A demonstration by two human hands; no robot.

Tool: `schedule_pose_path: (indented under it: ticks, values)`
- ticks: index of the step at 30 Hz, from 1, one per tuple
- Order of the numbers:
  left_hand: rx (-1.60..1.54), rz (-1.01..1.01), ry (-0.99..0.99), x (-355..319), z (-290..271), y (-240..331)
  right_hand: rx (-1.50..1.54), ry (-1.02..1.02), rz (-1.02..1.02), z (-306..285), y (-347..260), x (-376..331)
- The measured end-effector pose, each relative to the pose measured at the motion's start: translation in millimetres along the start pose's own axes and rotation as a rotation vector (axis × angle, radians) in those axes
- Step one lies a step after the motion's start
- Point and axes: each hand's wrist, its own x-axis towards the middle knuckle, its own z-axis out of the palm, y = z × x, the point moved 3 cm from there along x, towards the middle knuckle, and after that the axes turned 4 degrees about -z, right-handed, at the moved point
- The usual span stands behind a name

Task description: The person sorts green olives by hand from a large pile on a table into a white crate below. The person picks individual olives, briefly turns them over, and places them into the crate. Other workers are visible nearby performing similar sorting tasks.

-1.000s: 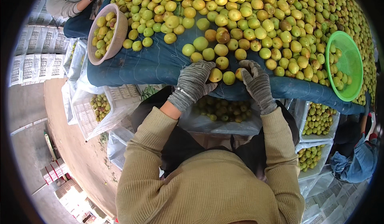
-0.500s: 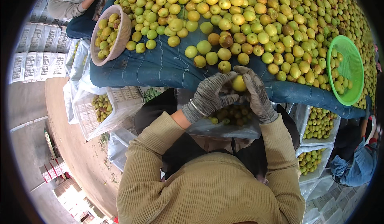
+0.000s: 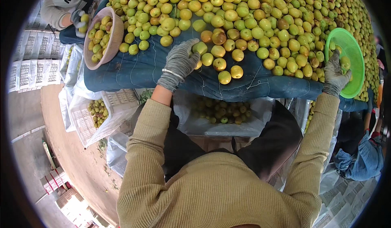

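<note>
Round yellow-green fruits (image 3: 260,22), some browned, resembling jujubes, lie heaped on a dark blue cloth (image 3: 138,71). At the near edge of the heap, my left hand (image 3: 178,63), in a grey knitted glove, has its fingers and thumb closed round a greener fruit (image 3: 200,48). My gloved right hand (image 3: 336,74) reaches over the near rim of a bright green plastic basket (image 3: 357,50) on the right. Its fingers are stretched and apart, with a fruit (image 3: 345,62) just beside them inside the basket. Part of that basket's contents is hidden by the hand.
A pink basket (image 3: 118,38) of fruit stands at the left, beside a co-worker's gloved hand (image 3: 78,23) with fruit. Below the cloth are a lined crate (image 3: 240,128) between my knees and a white crate (image 3: 83,120). Another person (image 3: 358,158) sits at the right.
My hands have parted from round one fruit in the middle. The left has moved left to a fruit on the cloth, the right over to the green basket. The co-worker's hand has come down by the pink basket.
</note>
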Motion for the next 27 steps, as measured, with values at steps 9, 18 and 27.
schedule_pose_path:
  ticks: [9, 18, 27]
  values:
    - [-0.195, -0.014, -0.069, -2.6, 4.6, -11.7, -1.424, -0.968, 0.189, 20.1, 158.1, -162.4]
    - [-0.365, -0.019, -0.263, -4.8, 11.5, -10.5, -2.099, -1.197, 0.064, 19.4, 221.9, -219.0]
    - [-0.471, -0.017, -0.299, -9.0, 19.1, -3.0, -1.599, -0.889, 0.628, -9.5, 217.4, -198.1]
